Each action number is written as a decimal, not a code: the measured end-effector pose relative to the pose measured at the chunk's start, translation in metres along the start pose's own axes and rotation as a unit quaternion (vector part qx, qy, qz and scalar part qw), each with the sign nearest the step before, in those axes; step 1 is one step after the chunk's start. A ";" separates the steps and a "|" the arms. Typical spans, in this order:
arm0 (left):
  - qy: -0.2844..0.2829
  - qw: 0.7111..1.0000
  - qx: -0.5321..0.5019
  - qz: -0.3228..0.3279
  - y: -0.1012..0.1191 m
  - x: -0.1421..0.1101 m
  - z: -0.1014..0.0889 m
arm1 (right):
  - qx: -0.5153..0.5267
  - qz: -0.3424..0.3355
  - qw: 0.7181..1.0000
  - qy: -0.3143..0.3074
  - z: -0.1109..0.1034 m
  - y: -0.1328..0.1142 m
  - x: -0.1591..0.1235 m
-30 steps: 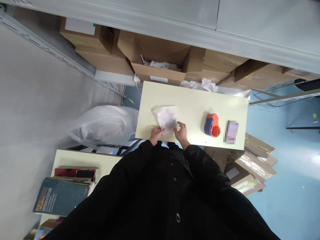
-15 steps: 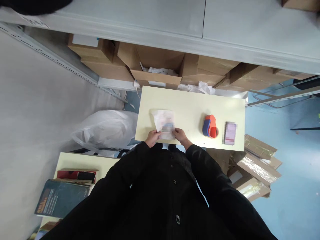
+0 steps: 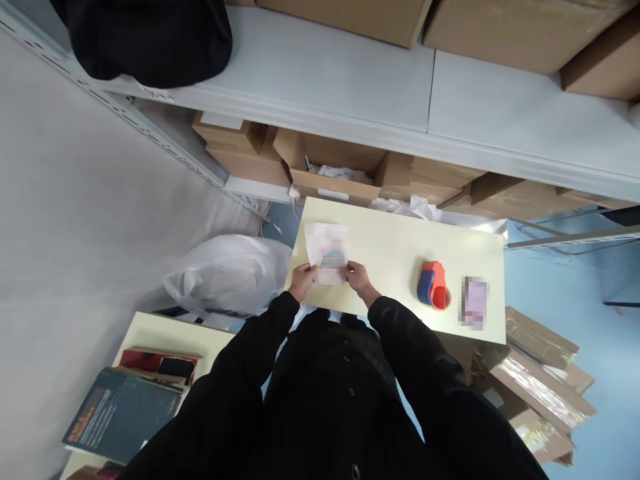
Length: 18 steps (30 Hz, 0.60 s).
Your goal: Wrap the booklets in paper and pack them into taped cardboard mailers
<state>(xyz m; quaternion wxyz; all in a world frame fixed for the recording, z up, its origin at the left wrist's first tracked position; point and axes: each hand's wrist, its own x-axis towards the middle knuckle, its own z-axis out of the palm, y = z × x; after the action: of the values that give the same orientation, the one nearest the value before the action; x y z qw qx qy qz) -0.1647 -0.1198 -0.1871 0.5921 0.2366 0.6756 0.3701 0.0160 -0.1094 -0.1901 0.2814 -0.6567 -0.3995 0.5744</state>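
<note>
A whitish translucent plastic bag [image 3: 327,245] with something flat and coloured inside is held over the left part of the pale table [image 3: 385,247]. My left hand [image 3: 303,280] pinches its lower left edge. On the opposite edge, my right hand [image 3: 358,275] grips the same bag between thumb and fingers. What lies inside the bag is too blurred to name. Farther right on the table stands an orange and blue tape dispenser [image 3: 434,285], apart from both hands. Beyond it lies a pinkish flat item [image 3: 473,303], pixelated.
Behind the table, a grey shelf [image 3: 330,80] carries cardboard boxes and a black cloth item [image 3: 150,40]. Left of the table rests a stuffed white plastic sack [image 3: 230,273]. Books [image 3: 123,413] lie on a second table at lower left. Flattened cartons [image 3: 540,387] lean at right.
The view has shifted, showing more of the upper shelf. The bag now appears lifted nearer to me, with both hands still holding its lower sides.
</note>
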 end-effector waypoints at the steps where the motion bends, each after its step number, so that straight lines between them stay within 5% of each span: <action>1: 0.007 1.000 0.007 0.010 0.005 0.009 -0.002 | -0.003 -0.003 1.000 0.004 0.004 -0.005 0.009; 10: 0.038 0.994 0.080 0.061 0.050 0.090 -0.014 | -0.029 -0.007 0.998 0.049 0.039 -0.040 0.086; 18: 0.053 0.984 0.165 0.042 0.048 0.130 -0.020 | -0.068 0.012 0.994 0.080 0.053 -0.039 0.110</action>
<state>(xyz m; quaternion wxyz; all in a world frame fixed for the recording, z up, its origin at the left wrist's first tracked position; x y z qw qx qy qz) -0.2145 0.0039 -0.2305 0.4924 0.3396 0.7473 0.2896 -0.0412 -0.0006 -0.2251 0.2601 -0.7228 -0.4064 0.4947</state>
